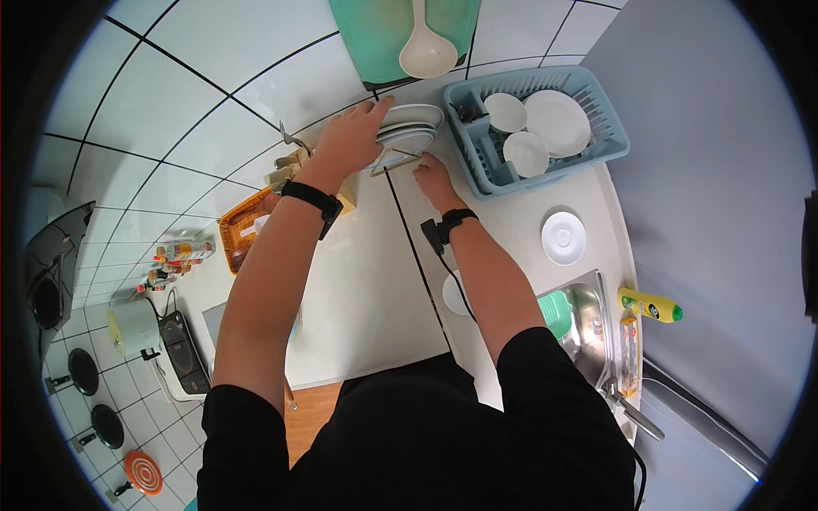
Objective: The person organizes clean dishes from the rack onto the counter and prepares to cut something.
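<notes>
Several white plates (412, 116) stand on edge in a gold wire plate rack (399, 160) against the tiled wall. At the left side of these plates is my left hand (351, 140), its index finger stretched over the rearmost plate and its thumb near the front one. Whether it grips a plate is hard to see. My right hand (437, 181) is at the rack's right front corner, with bent fingertips close to the wire; contact is not clear. Both wrists wear black straps.
Right of the rack stands a blue dish drainer (543, 182) with white bowls (526, 154) and a plate (557, 123). A white saucer (563, 238) lies near the steel sink (585, 319). A knife block (347, 197) and wicker basket (231, 223) are at left. A ladle (428, 54) hangs above.
</notes>
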Demonstrator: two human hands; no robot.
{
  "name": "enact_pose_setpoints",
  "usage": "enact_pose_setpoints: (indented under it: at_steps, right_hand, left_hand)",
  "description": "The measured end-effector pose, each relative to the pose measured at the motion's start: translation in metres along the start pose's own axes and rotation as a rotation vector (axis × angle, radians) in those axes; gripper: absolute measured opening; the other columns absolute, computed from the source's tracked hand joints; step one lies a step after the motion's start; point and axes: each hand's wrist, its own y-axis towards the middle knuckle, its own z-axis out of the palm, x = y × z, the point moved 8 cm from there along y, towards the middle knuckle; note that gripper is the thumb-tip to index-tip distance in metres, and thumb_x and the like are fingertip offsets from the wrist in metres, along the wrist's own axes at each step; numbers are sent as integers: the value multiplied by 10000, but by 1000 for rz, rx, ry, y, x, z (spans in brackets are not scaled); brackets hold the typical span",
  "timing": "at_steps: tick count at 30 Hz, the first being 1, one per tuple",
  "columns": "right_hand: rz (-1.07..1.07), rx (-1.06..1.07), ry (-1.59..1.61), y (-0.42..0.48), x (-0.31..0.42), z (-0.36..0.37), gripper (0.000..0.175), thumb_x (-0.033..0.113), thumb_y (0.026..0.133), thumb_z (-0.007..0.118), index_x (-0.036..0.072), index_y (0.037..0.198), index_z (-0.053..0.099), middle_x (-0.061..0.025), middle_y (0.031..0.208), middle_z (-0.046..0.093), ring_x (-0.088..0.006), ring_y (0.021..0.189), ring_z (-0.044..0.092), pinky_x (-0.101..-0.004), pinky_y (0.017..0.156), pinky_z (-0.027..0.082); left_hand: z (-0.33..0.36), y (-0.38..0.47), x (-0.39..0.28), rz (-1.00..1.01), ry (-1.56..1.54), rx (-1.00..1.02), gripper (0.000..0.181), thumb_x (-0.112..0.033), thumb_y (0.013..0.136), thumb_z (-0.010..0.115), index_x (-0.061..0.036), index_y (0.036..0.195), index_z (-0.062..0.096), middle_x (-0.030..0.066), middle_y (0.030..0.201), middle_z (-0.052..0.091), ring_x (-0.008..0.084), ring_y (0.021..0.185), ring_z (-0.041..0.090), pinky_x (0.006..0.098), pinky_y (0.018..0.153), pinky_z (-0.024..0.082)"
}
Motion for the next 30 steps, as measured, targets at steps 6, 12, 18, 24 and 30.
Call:
enact_pose_setpoints:
  at_steps: [6,12,18,24,30]
  right_hand:
    - [12,-48,137,-51,53,-4,449,75,892,635,-16,1330,606,-166,1036,725,-235,927,698,-333,835,544]
    - [-44,-10,150,-164,103,-36,285,53,949,585,3,1219,660,-93,924,709,-148,843,675,-281,769,542]
    - [-108,181,-226,-290,140,-33,205,82,977,589,-2,1133,692,-120,979,729,-211,877,703,-323,804,558]
    - [-131,294,-610,-387,137,-23,217,141,958,621,-23,1083,688,-217,1064,713,-400,975,676,-442,862,543]
    - [-76,343,-823,-444,67,12,274,188,966,603,-24,1113,696,-235,1076,719,-407,1015,692,-456,897,554]
  left_hand:
    - [-10,-16,-2,-10,-8,-80,758,-75,781,711,-111,1485,432,169,1263,607,355,1187,611,475,966,509]
    - [-79,-121,-72,-122,-395,-300,516,-119,889,737,-13,1353,539,191,1299,625,359,1195,612,418,1033,485]
    - [-101,-301,-99,-219,-612,108,227,-104,892,746,-25,1095,680,109,972,717,314,934,688,395,851,542]
    - [-125,-450,-85,-404,-561,137,216,-132,900,737,-39,1091,695,98,905,724,289,863,689,397,779,543]
    - [-113,-580,-47,-621,-641,36,240,-137,916,699,2,1111,670,144,881,697,313,818,680,398,746,542]
